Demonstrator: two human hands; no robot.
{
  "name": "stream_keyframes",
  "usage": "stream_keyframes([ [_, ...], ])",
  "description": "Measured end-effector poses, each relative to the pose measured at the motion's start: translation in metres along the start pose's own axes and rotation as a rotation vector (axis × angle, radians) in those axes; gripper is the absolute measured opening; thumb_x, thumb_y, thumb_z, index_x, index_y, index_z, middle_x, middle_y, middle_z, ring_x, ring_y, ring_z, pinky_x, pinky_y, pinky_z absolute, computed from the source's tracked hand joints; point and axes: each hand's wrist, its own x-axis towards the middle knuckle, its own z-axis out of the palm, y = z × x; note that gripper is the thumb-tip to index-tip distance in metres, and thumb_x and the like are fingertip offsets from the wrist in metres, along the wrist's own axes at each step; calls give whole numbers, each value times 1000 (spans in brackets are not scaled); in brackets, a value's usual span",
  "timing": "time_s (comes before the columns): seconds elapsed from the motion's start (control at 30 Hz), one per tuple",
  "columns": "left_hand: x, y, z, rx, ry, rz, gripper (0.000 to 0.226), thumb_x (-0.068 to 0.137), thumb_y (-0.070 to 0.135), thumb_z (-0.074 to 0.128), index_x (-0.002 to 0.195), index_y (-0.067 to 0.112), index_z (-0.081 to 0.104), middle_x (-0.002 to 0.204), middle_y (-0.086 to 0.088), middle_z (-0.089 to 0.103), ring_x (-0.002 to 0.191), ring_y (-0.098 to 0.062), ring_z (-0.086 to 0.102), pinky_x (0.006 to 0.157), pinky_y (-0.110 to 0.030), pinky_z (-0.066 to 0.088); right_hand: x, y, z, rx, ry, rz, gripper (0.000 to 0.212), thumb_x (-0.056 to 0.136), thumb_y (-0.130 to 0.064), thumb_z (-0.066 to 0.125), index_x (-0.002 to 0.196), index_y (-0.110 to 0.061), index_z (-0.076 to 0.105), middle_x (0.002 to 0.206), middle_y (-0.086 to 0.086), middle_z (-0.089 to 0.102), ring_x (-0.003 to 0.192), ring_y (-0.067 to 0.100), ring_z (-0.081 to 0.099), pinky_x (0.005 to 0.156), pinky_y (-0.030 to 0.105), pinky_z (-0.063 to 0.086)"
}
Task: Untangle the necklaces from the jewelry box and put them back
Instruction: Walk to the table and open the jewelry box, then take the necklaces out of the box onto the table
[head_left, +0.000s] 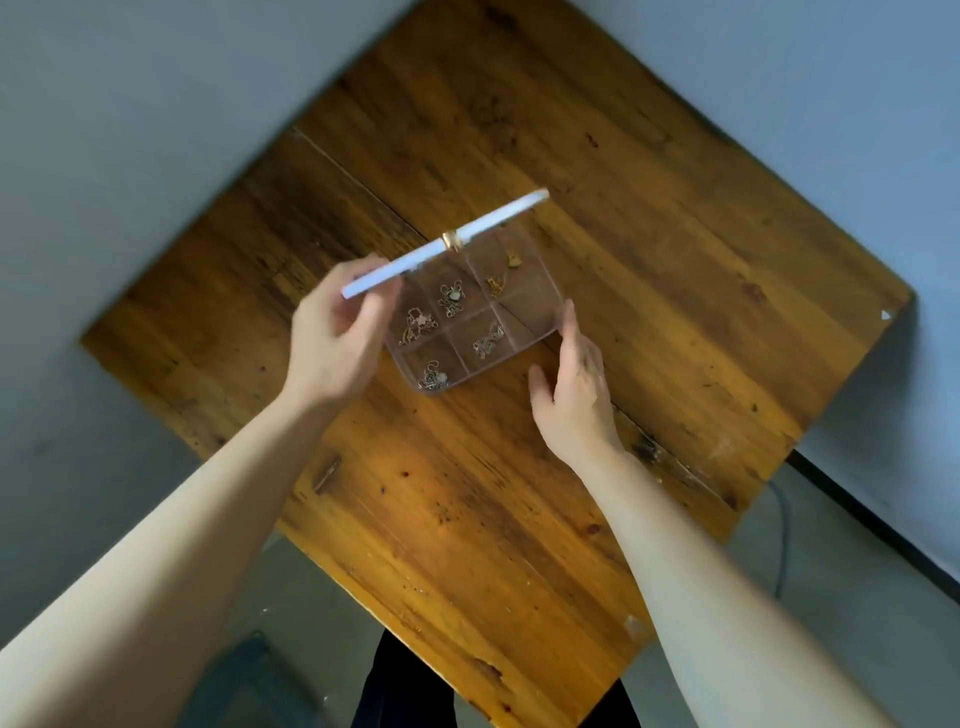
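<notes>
On table (675, 260), left hand (332, 338) lifts lid (447, 241).

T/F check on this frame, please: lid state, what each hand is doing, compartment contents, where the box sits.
1. The jewelry box lid is shut. False: it is raised, seen edge-on.
2. The left hand holds the lid's end. True.
3. The right hand is lifting a necklace out. False: it rests at the box's near corner, holding no necklace.
4. Every compartment holds a necklace. False: five do, such as the gold necklace; the one nearest the right hand's fingertips looks empty.
5. The box sits on the wooden table. True.
</notes>
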Motion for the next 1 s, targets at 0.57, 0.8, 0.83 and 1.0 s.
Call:
stream_keyframes([
  [0.57, 68, -45, -42, -332, 237, -503, 47, 97, -1, 52, 141, 16, 54, 125, 1, 69, 111, -12, 68, 84, -24, 59, 40, -57, 24, -111, -17, -54, 88, 88, -66, 57, 156, -21, 24, 146, 3, 55, 135, 25, 36, 102, 46, 43],
  [0.8, 54, -59, -47, -115, 92, -545, 26, 99, 32, 58, 122, 22, 64, 108, 6, 71, 107, -17, 67, 93, -39, 55, 49, -73, 8, -33, -21, -94, 68, 95, -27, 58, 155, -16, 28, 158, 10, 37, 142, 28, 34, 113, 51, 37],
  [0.83, 48, -64, -47, -107, 69, -543, 21, 101, 37, 55, 111, 23, 67, 101, 11, 71, 102, -11, 67, 94, -37, 52, 52, -81, 6, -25, 48, -144, 64, 95, -21, 57, 153, -15, 32, 158, 11, 36, 141, 28, 37, 113, 49, 39],
  [1.0, 36, -73, -42, -205, 97, -515, 22, 102, 41, 51, 91, 33, 68, 85, 17, 72, 85, 3, 64, 79, -25, 45, 91, -135, 7, -135, -57, -498, 38, 98, -14, 54, 136, -15, 59, 135, 5, 61, 120, 23, 58, 96, 40, 53],
])
